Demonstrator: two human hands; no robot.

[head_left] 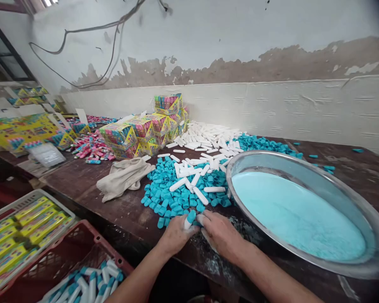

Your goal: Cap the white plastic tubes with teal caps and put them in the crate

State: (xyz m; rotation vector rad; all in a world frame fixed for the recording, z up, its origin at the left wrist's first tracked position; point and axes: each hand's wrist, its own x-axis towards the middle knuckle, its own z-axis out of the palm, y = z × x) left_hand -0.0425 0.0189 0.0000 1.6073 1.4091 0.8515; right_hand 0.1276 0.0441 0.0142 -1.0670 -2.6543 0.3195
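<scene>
My left hand [177, 235] is closed around a small white tube with a teal cap [191, 217], its capped end pointing up. Close beside it, my right hand [221, 232] has its fingers curled together at the near edge of the teal caps [167, 185]; what they hold, if anything, is hidden. Powder whitens the fingertips. White tubes [200, 195] lie scattered over the caps, with more heaped behind them. At the right stands a wide metal basin [273, 156] with pale blue powdery material [290, 210] in it.
A crumpled cloth [123, 176] lies left of the caps. Farther back are stacked display boxes [154, 130] and loose pink pieces [93, 147]. At lower left, a red crate [91, 244] holds capped tubes, beside a pale crate [34, 194] of yellow boxes. A wall bounds the table's back.
</scene>
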